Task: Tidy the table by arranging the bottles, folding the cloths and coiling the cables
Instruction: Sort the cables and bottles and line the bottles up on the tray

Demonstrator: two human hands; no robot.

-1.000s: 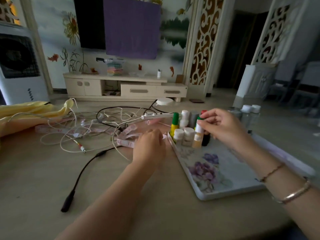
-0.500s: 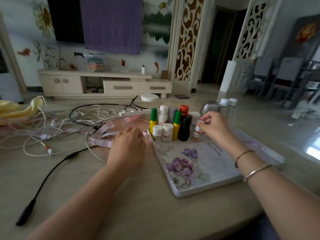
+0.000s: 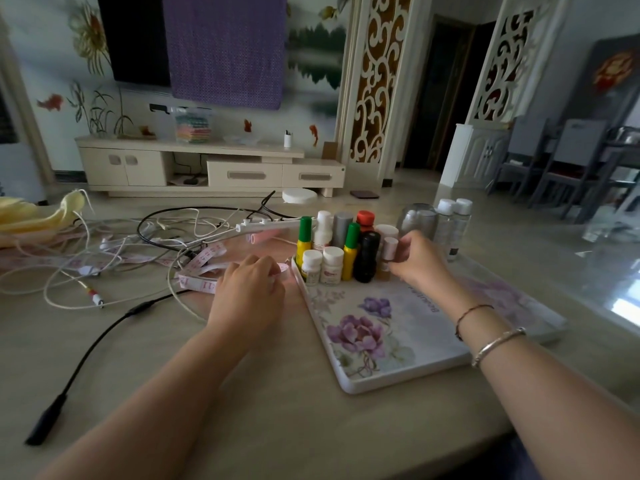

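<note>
A floral tray point(image 3: 408, 355) lies on the table with several small bottles point(image 3: 332, 251) standing packed in its far left corner. My right hand point(image 3: 419, 258) grips a small white-capped bottle point(image 3: 388, 254) that stands at the right end of the front row, beside a black bottle point(image 3: 366, 256). My left hand point(image 3: 249, 296) rests with curled fingers on the table just left of the tray, over a pink measuring tape point(image 3: 199, 268). Tangled white and black cables point(image 3: 114, 258) spread to the left. A yellow cloth point(image 3: 31, 220) lies at the far left.
Two clear bottles with white caps point(image 3: 450, 226) and an upturned glass point(image 3: 415, 220) stand on the table behind the tray. A black cable with a plug point(image 3: 79, 368) runs toward the front left edge. A white power strip point(image 3: 266, 225) lies behind the bottles.
My right hand brought the small white-capped bottle down and to the right, setting it upright beside the black bottle. My left hand stayed by the tray. The camera shifted right.
</note>
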